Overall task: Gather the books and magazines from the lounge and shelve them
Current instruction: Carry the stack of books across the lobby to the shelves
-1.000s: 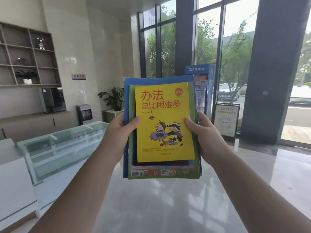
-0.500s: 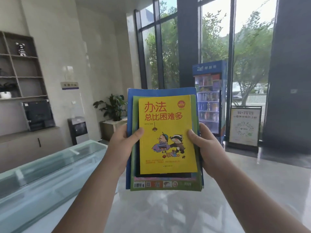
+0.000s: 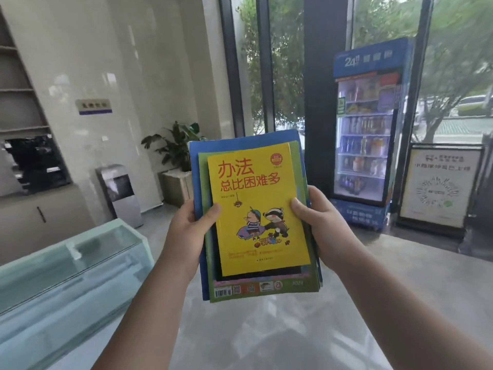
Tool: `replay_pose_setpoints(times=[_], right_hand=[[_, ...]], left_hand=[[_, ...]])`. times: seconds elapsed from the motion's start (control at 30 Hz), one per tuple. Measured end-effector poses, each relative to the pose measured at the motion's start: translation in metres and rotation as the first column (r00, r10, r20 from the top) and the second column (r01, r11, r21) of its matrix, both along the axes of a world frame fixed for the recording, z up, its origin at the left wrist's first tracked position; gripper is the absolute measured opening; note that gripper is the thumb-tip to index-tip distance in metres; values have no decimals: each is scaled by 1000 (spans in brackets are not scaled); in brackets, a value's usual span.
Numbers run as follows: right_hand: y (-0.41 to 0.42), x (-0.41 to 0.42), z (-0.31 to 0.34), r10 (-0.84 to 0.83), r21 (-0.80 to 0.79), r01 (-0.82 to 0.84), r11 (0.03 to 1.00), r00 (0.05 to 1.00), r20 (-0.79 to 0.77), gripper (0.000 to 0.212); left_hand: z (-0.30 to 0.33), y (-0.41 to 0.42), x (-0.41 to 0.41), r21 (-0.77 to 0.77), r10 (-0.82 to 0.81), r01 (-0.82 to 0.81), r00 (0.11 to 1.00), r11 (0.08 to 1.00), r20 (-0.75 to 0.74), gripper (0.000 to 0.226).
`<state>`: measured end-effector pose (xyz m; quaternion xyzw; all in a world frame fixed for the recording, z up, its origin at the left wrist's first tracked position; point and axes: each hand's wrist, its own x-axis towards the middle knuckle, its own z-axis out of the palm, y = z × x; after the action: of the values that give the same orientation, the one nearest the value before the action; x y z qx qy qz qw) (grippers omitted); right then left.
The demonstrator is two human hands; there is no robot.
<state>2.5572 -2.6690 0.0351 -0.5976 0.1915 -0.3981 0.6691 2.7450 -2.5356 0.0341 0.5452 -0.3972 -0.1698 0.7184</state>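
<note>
I hold a stack of books and magazines out in front of me at chest height. A yellow book with red characters and a cartoon lies on top, with a green magazine and a blue one under it. My left hand grips the stack's left edge, thumb on the yellow cover. On the opposite edge my right hand grips the same way. Part of a wall shelf unit shows at the far left edge.
A glass display counter runs along the lower left. Ahead stand a grey bin, a potted plant, a blue vending fridge and a standing sign by tall windows. Polished floor stretches ahead.
My view has swung to the right and moved forward: the shelf unit slid off to the left and the vending fridge grew larger. Both hands keep the same grip on the stack.
</note>
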Motion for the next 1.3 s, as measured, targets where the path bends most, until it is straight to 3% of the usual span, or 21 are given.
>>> replay_pose_setpoints(times=[0.23, 0.63, 0.8, 0.93, 1.1, 1.3], right_hand=[[-190, 180, -25, 97, 28, -96, 995, 994, -41, 22], [-518, 478, -25, 147, 54, -144, 988, 987, -59, 25], [-656, 579, -34, 146, 35, -145, 989, 988, -48, 25], [-765, 678, -47, 207, -4, -207, 978, 977, -43, 25], [-876, 817, -35, 357, 5, -357, 934, 932, -70, 24], [-931, 998, -18, 547, 55, -544, 837, 836, -52, 17]], left_hand=[[-21, -170, 160, 17, 120, -121, 992, 993, 35, 12], [-22, -498, 459, 10, 138, -138, 989, 990, -54, 11], [-30, -630, 557, 16, 131, -130, 989, 991, -66, 16], [-44, -730, 641, -8, 201, -202, 977, 979, -65, 32], [-36, -820, 755, -21, 348, -352, 932, 936, -100, 23], [-19, -858, 900, 7, 516, -520, 847, 854, -124, 15]])
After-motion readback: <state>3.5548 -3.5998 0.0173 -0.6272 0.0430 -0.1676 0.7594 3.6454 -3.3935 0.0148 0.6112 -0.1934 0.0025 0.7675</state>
